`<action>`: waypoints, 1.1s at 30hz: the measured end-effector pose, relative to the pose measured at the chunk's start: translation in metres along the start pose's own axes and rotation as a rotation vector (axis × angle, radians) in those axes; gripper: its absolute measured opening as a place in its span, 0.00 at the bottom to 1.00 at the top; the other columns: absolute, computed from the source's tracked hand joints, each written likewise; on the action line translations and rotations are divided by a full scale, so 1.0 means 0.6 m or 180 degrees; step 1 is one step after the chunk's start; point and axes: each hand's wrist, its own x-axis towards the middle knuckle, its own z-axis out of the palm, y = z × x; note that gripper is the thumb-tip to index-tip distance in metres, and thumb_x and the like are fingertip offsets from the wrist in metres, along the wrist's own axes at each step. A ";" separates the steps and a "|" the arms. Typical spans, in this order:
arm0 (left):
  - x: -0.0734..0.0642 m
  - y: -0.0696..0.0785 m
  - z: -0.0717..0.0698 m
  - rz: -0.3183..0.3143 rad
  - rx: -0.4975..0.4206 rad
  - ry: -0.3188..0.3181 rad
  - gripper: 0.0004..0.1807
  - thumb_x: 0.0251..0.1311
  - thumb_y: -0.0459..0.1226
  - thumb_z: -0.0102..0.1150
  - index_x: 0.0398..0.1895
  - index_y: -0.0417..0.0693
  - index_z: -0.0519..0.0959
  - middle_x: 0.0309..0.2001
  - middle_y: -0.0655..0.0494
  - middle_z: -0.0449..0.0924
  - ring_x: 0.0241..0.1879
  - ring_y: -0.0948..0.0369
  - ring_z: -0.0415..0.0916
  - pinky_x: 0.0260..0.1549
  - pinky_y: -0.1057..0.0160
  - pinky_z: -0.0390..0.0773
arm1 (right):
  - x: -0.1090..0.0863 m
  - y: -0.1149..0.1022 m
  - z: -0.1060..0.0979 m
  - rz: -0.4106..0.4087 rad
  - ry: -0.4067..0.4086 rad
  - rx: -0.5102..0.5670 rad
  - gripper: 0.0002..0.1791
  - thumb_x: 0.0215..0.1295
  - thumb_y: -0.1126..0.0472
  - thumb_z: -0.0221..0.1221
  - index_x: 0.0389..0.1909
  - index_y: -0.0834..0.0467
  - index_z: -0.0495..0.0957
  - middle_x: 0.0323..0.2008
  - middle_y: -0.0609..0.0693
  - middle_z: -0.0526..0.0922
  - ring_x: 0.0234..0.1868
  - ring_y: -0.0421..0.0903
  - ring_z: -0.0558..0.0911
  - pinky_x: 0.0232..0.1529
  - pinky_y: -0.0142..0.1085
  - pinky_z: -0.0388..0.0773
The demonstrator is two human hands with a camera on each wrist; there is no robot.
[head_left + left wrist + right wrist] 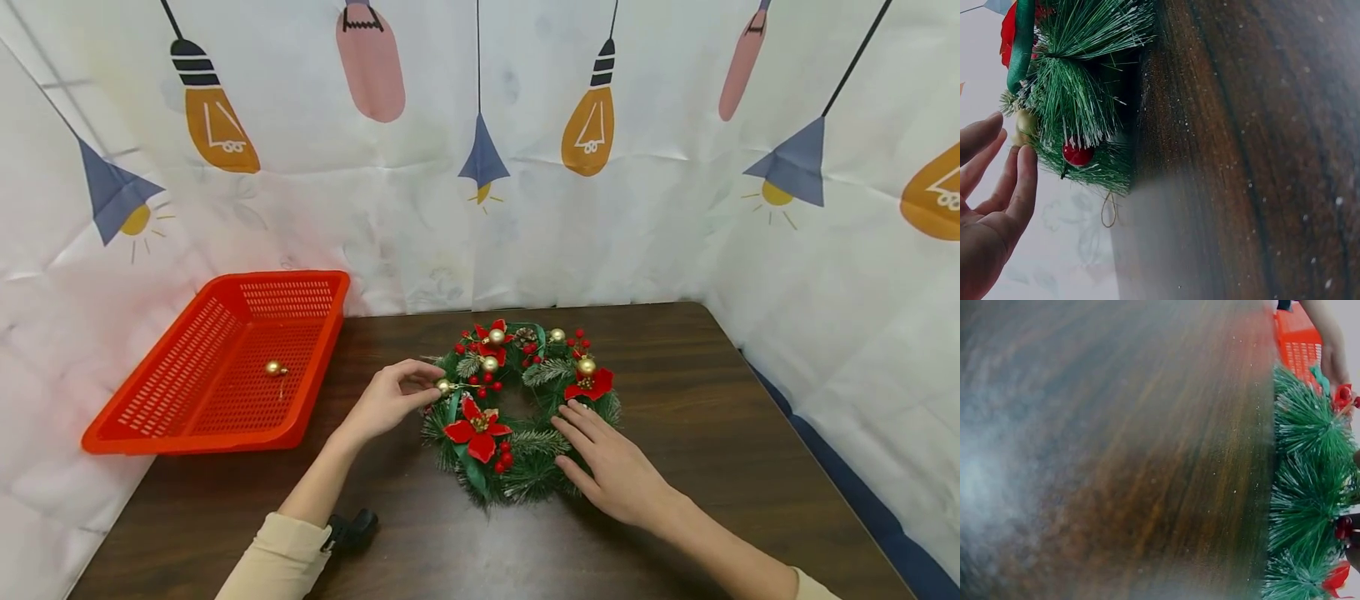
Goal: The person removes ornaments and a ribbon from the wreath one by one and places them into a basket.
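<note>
A green Christmas wreath [536,442] with red poinsettias, red berries, pinecones and gold balls lies on the table. At its left side, the fingertips and thumb of my left hand [390,400] pinch a small gold ball ornament [444,387]. The left wrist view shows this gold ball [1025,125] against the pine needles, with my fingertips [1027,156] at its lower side. My right hand [618,471] rests with fairly straight fingers on the wreath's right front. Other gold balls, one of them a gold ball [587,367] by the right poinsettia, sit on the wreath.
A red plastic basket [217,421] stands at the left of the dark wooden table [675,367], with a gold ball ornament [274,367] inside. A patterned white curtain [420,242] hangs behind the table and along its sides. A black strap device [352,530] is on my left wrist.
</note>
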 end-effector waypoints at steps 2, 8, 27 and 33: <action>0.001 0.001 0.000 0.0007 0.0007 -0.0037 0.16 0.64 0.32 0.70 0.55 0.41 0.84 0.49 0.48 0.84 0.44 0.48 0.84 0.40 0.54 0.86 | 0.000 0.000 -0.001 0.0023 -0.0021 0.0006 0.32 0.75 0.48 0.60 0.71 0.63 0.72 0.72 0.61 0.70 0.76 0.57 0.63 0.68 0.54 0.68; 0.007 0.004 0.000 0.0067 0.0024 -0.0136 0.16 0.65 0.33 0.70 0.55 0.40 0.84 0.47 0.47 0.83 0.43 0.46 0.83 0.39 0.51 0.86 | 0.000 0.001 -0.006 0.0057 -0.0038 -0.0006 0.32 0.75 0.48 0.60 0.71 0.63 0.71 0.72 0.61 0.69 0.76 0.57 0.62 0.69 0.54 0.67; 0.013 0.002 0.005 0.0185 0.0369 -0.0184 0.14 0.66 0.28 0.66 0.54 0.36 0.84 0.49 0.42 0.82 0.45 0.46 0.81 0.42 0.54 0.84 | 0.000 -0.002 -0.006 0.0046 -0.0062 0.0006 0.32 0.75 0.48 0.60 0.70 0.64 0.72 0.72 0.61 0.70 0.76 0.58 0.62 0.69 0.54 0.66; 0.011 -0.002 0.003 0.0186 0.0318 -0.0195 0.15 0.65 0.31 0.69 0.55 0.41 0.84 0.49 0.47 0.81 0.44 0.50 0.81 0.40 0.60 0.84 | -0.001 -0.003 -0.006 0.0079 -0.0108 0.0025 0.32 0.75 0.47 0.59 0.71 0.63 0.72 0.72 0.61 0.69 0.76 0.57 0.61 0.69 0.54 0.66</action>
